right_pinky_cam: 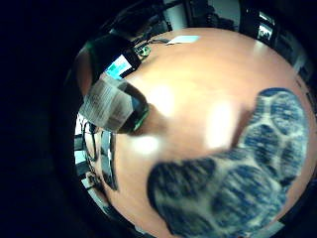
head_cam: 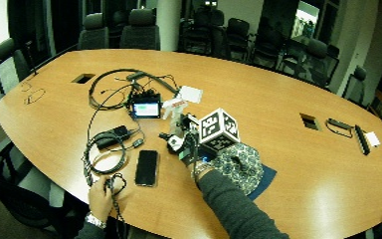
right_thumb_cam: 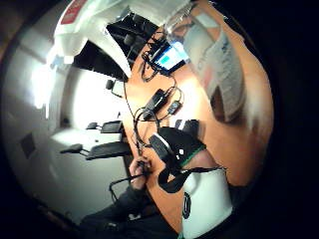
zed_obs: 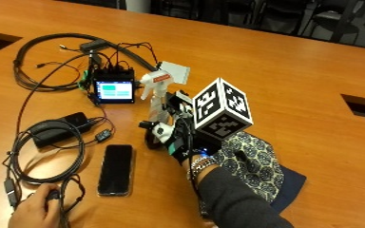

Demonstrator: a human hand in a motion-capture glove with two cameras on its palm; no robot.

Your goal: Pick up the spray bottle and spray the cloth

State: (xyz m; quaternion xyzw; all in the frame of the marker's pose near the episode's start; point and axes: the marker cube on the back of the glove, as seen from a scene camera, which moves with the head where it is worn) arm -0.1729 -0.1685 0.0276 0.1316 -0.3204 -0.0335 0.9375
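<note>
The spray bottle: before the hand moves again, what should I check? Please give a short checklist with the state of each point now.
1. Bottle upright on the table: ok.
2. Gloved right hand at the bottle: ok, it is right beside it.
3. Fingers closed round the bottle: cannot tell, the cube hides them.
4. Cloth lying flat on the table: ok, beside the forearm.
5. Nozzle pointed at the cloth: not ok, it points away, toward the small screen.
6. Phone and screen out of the spray path: cannot tell; both lie close.
</note>
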